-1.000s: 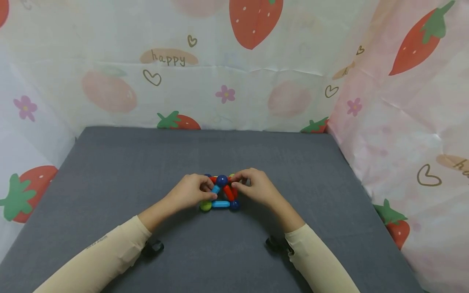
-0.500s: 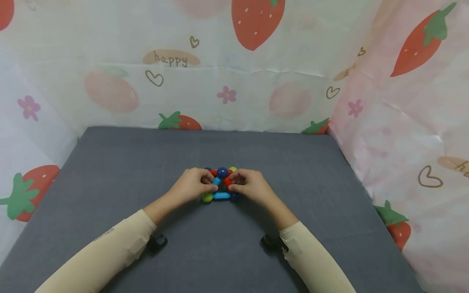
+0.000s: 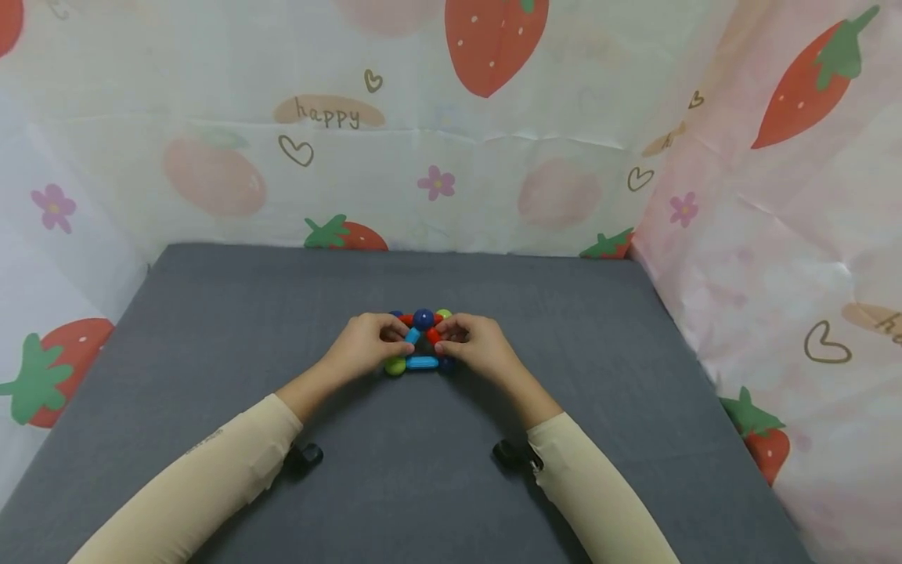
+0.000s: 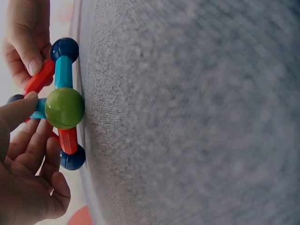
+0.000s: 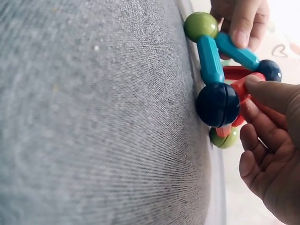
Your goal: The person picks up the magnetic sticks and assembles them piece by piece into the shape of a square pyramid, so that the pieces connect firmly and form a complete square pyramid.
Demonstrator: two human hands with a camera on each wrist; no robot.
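Note:
A pyramid-like frame of magnetic sticks and balls stands on the table between both hands. At its top in the head view is a navy ball; a light blue stick runs along the near base, between a lime green ball and another navy ball. My left hand pinches the slanting blue stick between thumb and fingers. With thumb and fingers, my right hand pinches the slanting red stick. Fingers hide parts of the frame's far side.
The frame stands on a grey cloth-covered table. A strawberry-print sheet hangs behind it and along both sides. Black wrist devices show beneath the cream sleeves.
Both hands and the stick-and-ball frame have moved away from the body, up in the head view. The right fingers have closed in on the slanting red stick.

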